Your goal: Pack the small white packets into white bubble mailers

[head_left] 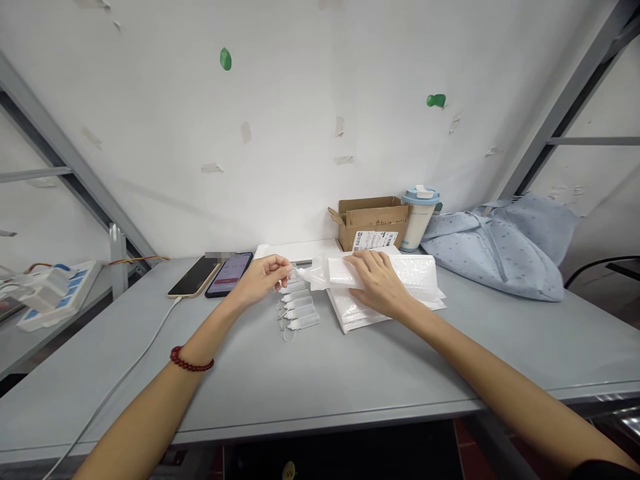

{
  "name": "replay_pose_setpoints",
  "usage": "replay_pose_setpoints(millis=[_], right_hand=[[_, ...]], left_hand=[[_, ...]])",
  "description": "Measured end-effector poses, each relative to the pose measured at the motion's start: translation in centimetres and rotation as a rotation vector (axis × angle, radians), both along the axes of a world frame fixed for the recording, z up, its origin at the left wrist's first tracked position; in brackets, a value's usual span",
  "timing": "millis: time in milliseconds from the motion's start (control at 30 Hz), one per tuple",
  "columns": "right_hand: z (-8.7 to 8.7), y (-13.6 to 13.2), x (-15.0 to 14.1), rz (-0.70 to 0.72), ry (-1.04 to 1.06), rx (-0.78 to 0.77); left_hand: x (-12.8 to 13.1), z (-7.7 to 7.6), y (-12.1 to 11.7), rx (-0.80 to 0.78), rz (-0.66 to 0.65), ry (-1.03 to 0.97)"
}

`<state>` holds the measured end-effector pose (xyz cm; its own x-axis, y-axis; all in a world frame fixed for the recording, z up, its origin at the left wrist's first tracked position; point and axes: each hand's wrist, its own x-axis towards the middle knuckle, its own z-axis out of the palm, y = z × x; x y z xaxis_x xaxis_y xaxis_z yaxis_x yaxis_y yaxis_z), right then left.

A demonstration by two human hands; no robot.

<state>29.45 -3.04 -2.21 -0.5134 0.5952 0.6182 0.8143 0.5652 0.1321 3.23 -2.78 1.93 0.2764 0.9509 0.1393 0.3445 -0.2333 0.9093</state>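
Note:
My left hand is closed, thumb and fingertips pinched at the thin tip of a tapered translucent plastic piece. Exactly what lies between the fingertips is too small to make out. My right hand is spread over a white, shiny plastic-wrapped package, fingers bent on its top. The translucent piece sticks out from this package's left end. Beneath it lie flat white padded mailers. Several small translucent bottles with looped caps lie in a row below my left fingertips, partly hidden by that hand.
A cardboard box, a blue-lidded cup and a pale blue patterned cloth bag stand along the back. Two phones lie at left, one on a white cable. A power strip sits farther left.

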Motion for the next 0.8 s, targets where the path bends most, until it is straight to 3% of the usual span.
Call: replay_pose_setpoints(millis=[167, 367, 533, 800], right_hand=[[-0.1, 0.0, 0.0, -0.006, -0.009, 0.004], [-0.1, 0.0, -0.1, -0.005, -0.013, 0.007], [-0.1, 0.0, -0.2, 0.004, -0.006, 0.011], [-0.1, -0.2, -0.3, 0.022, -0.007, 0.031]], left_hand=[[0.2, 0.0, 0.0, 0.029, 0.069, -0.01], [0.4, -1.0, 0.5, 0.073, 0.16, -0.049], [1.1, -2.1, 0.3, 0.184, 0.07, -0.029], [3.1, -2.6, -1.4, 0.111, -0.051, -0.01]])
